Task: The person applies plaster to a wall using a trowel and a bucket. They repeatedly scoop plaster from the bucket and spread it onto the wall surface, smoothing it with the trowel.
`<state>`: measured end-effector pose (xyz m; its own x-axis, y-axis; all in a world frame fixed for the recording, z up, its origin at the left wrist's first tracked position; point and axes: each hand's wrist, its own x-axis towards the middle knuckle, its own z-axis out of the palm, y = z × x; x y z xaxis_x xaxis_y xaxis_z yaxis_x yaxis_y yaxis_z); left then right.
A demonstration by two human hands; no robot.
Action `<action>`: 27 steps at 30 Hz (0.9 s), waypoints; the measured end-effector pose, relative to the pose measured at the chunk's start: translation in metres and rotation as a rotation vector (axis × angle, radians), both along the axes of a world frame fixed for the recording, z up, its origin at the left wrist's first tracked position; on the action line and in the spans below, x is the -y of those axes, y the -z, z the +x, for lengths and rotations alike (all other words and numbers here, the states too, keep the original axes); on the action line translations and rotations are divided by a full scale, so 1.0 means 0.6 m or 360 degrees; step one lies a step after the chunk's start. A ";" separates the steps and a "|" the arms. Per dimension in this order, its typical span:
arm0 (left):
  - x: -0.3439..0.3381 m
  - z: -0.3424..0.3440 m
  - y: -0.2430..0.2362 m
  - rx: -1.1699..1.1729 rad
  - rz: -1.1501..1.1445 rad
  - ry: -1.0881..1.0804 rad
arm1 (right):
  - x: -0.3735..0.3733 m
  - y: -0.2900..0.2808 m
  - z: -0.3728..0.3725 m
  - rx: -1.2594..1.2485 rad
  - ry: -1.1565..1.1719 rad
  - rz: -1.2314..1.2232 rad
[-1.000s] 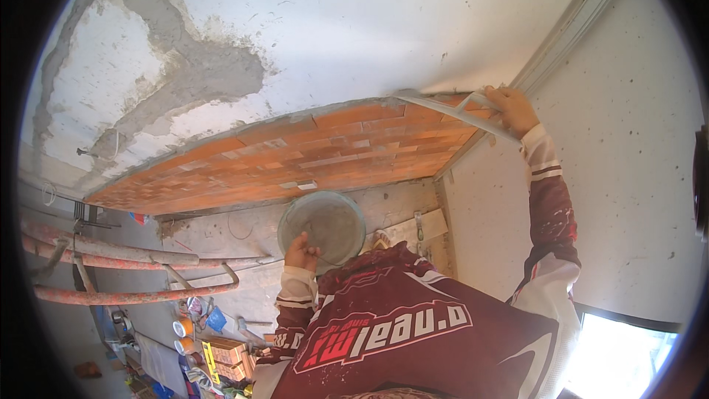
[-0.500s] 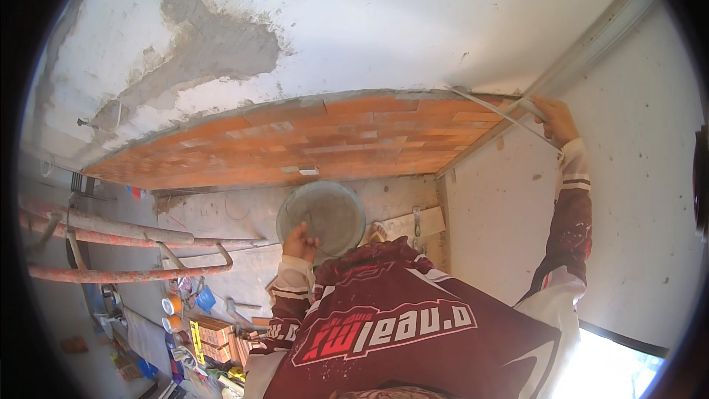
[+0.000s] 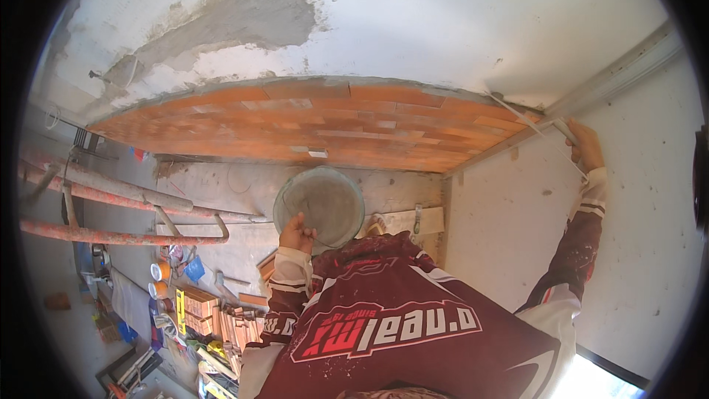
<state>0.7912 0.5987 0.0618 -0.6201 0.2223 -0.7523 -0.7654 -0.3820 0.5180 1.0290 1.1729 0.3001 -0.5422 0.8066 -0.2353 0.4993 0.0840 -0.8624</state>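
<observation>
My right hand (image 3: pixel 586 145), arm stretched out, is at the corner where the brick-tiled wall meets the plain wall on the right. Its fingers close round a pale, narrow piece (image 3: pixel 566 131) whose kind I cannot make out. A thin pale cord or strip (image 3: pixel 517 112) runs slantwise from the top edge of the tiling towards this hand. My left hand (image 3: pixel 297 236) is low in front of me, over the near left edge of a round greenish basin (image 3: pixel 321 203). Its fingers are curled together; what they hold, if anything, does not show. Orange brick tiles (image 3: pixel 325 122) cover a wide band of wall.
Reddish, mortar-spattered metal bars (image 3: pixel 125 235) reach in from the left. Below them are stacked tiles (image 3: pixel 199 310), orange-and-white buckets (image 3: pixel 159 272), a blue bag (image 3: pixel 194 269) and a hammer-like tool (image 3: pixel 230 281). Above the tiling, the white wall carries a grey mortar patch (image 3: pixel 251 15).
The whole view has shifted, bringing more floor clutter in at the lower left. My right hand stays by the corner with its grip kept. My left hand remains over the basin's edge.
</observation>
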 end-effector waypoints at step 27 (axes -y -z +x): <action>0.267 0.017 0.060 0.0223 -0.0157 -0.0610 | 0.152 -0.036 -0.099 0.0107 -0.0071 0.0470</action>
